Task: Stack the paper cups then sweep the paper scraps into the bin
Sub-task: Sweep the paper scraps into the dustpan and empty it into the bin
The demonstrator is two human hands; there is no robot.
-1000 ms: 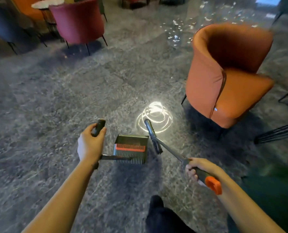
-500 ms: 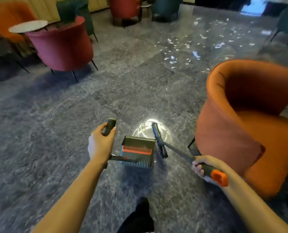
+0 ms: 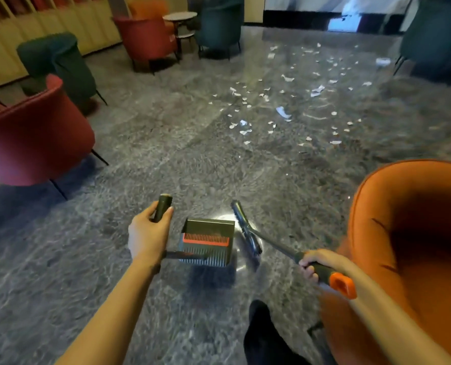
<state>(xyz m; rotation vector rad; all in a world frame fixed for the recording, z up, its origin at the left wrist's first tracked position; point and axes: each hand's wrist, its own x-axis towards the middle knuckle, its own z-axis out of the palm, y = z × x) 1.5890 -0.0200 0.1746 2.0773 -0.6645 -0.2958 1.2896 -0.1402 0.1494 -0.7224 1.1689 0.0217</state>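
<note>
A: Why carried like that?
B: Gripping the dustpan (image 3: 206,243) by its upright handle, left hand (image 3: 148,233) fingers curled round it; clenching the broom (image 3: 248,233) shaft in right hand (image 3: 314,262). Both held low, apparently clear of the floor, probably for walking over, not sweeping yet.
A: Heading where?
B: Toward paper scraps (image 3: 285,111), scattered well ahead, beyond orange armchair (image 3: 403,246).
A: Counts?
B: One dustpan, one broom. Scraps: dozens, uncountable. No cups, no bin in view.
</note>
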